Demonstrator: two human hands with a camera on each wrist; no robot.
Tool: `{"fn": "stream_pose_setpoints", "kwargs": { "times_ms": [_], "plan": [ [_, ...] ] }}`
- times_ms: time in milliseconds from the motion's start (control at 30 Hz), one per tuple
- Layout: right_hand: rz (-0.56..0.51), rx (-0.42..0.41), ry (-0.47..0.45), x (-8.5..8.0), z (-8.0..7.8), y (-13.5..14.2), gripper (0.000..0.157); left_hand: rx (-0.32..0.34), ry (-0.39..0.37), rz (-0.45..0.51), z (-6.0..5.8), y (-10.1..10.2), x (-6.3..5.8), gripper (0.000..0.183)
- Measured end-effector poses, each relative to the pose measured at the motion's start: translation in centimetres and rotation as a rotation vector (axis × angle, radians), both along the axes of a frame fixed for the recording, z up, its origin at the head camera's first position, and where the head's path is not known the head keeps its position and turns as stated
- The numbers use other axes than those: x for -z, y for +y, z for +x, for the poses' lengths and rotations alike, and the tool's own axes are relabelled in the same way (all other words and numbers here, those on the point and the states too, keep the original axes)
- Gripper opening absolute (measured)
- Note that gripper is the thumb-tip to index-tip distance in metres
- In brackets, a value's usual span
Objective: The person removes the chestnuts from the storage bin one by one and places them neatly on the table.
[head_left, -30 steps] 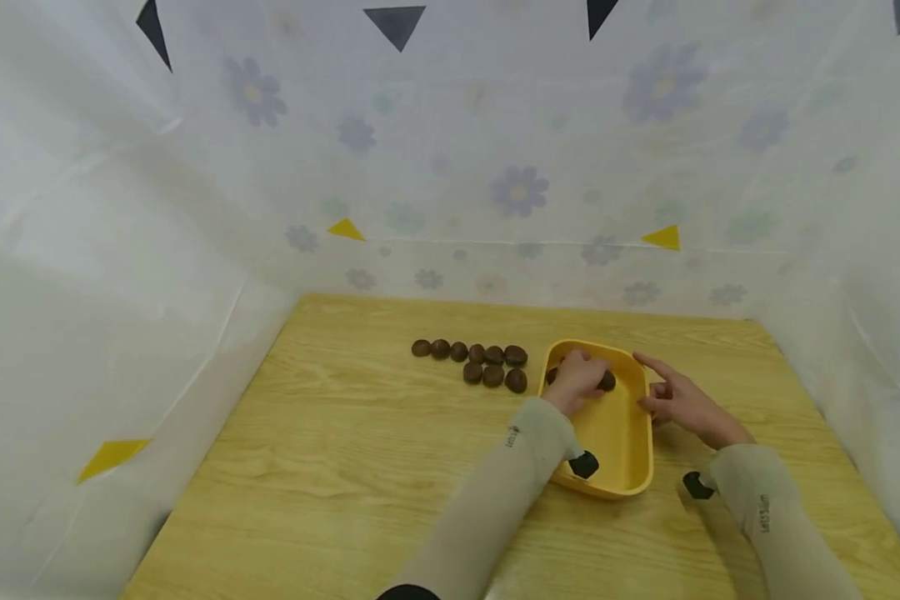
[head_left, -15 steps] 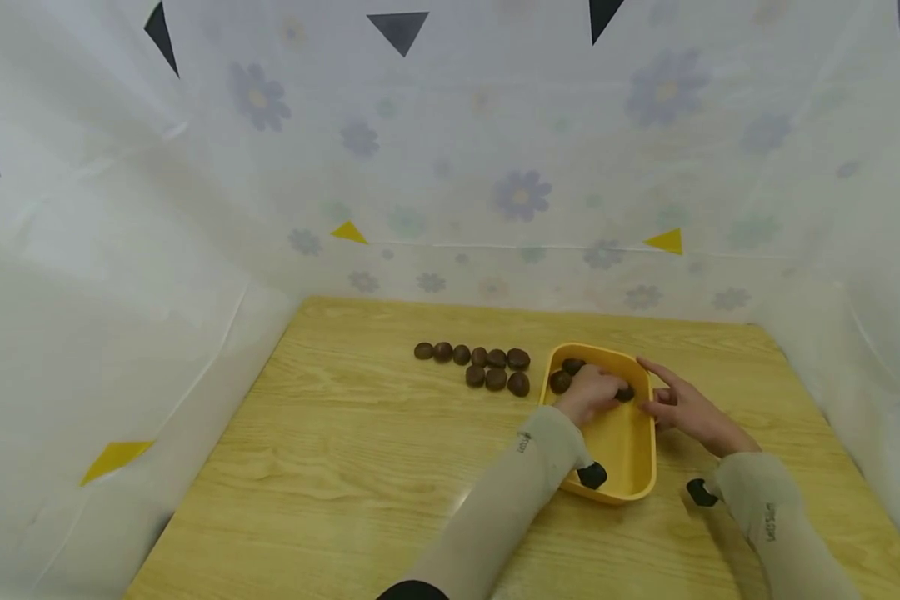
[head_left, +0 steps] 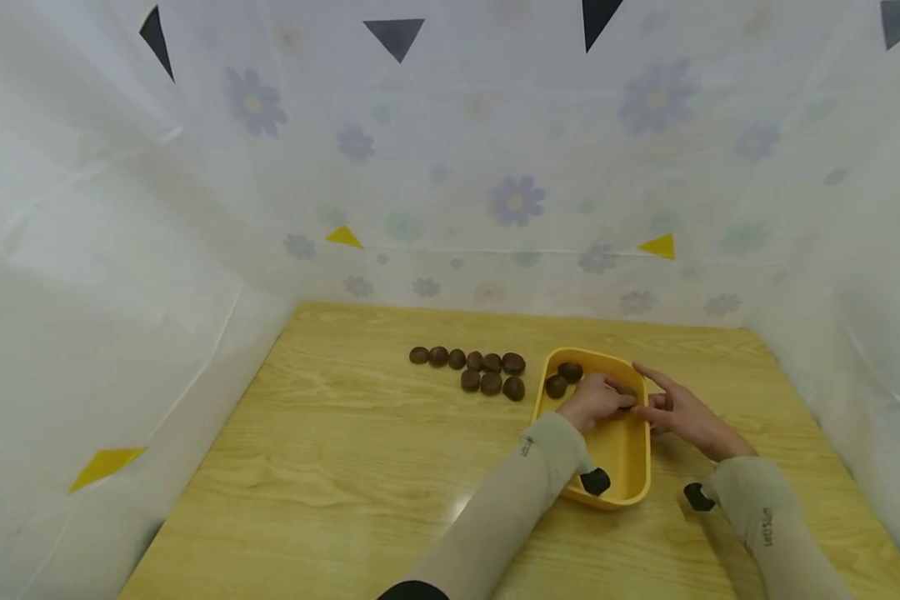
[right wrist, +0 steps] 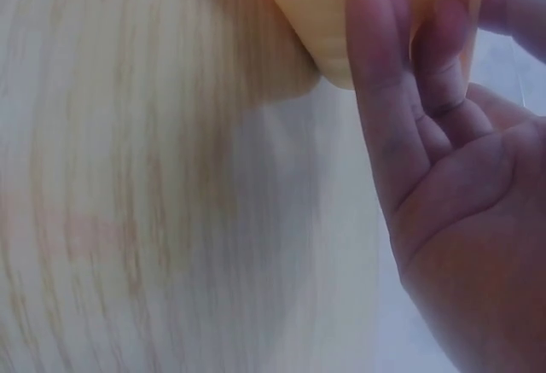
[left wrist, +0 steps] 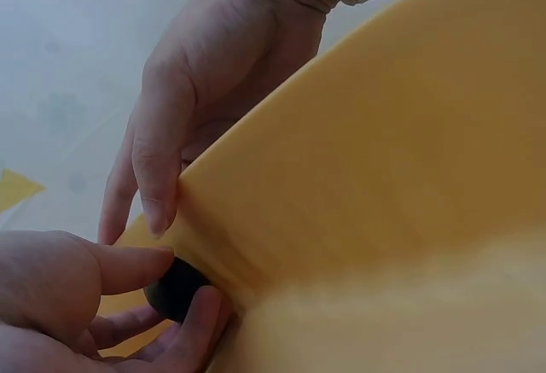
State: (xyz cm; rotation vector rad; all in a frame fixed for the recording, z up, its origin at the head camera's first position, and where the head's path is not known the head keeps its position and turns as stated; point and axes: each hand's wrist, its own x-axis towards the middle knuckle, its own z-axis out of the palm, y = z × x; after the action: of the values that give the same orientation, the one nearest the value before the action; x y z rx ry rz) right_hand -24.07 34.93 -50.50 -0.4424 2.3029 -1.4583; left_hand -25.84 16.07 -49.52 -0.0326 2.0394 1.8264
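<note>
My left hand (head_left: 602, 398) reaches into a yellow tray (head_left: 633, 467) and pinches a dark brown chestnut (left wrist: 175, 289) between thumb and fingers. That chestnut is at the tray's far right corner, partly hidden by the fingers in the head view. Two more chestnuts, one in front (head_left: 556, 386) and one behind (head_left: 570, 372), lie at the tray's far left. My right hand (head_left: 690, 417) holds the tray's right side near the same corner, its index finger at the rim and its other digits against the outer wall (right wrist: 337, 14).
Left of the tray, several chestnuts form two rows on the wooden table (head_left: 345, 467): a longer back row (head_left: 457, 359) and a shorter front row (head_left: 491, 383). White flowered sheeting (head_left: 450, 150) stands behind the table and along both sides.
My left hand has moved right inside the tray, carrying the chestnut from the far left group to the far right corner. The right hand stays at the tray's right side.
</note>
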Motion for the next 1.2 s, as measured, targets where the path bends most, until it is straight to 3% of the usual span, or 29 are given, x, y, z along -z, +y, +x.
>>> {"fn": "stream_pose_setpoints", "kwargs": {
  "times_ms": [367, 600, 1033, 1200],
  "plan": [
    [0.008, -0.008, -0.010, 0.2, -0.2, 0.3, 0.087, 0.038, 0.022, 0.036, -0.1, -0.1, 0.1, 0.012],
    [0.023, -0.007, -0.002, 0.2, -0.1, 0.3, 0.086, 0.026, 0.036, 0.061, 0.1, -0.2, 0.0, 0.011],
    [0.058, 0.003, 0.018, -0.4, -0.4, 0.1, 0.086, 0.022, 0.097, 0.064, -0.1, -0.1, -1.1, 0.015],
    [0.072, 0.017, 0.028, -0.4, -0.6, 0.1, 0.085, -0.008, 0.101, 0.116, -0.2, 0.1, -1.8, 0.022]
  ]
}}
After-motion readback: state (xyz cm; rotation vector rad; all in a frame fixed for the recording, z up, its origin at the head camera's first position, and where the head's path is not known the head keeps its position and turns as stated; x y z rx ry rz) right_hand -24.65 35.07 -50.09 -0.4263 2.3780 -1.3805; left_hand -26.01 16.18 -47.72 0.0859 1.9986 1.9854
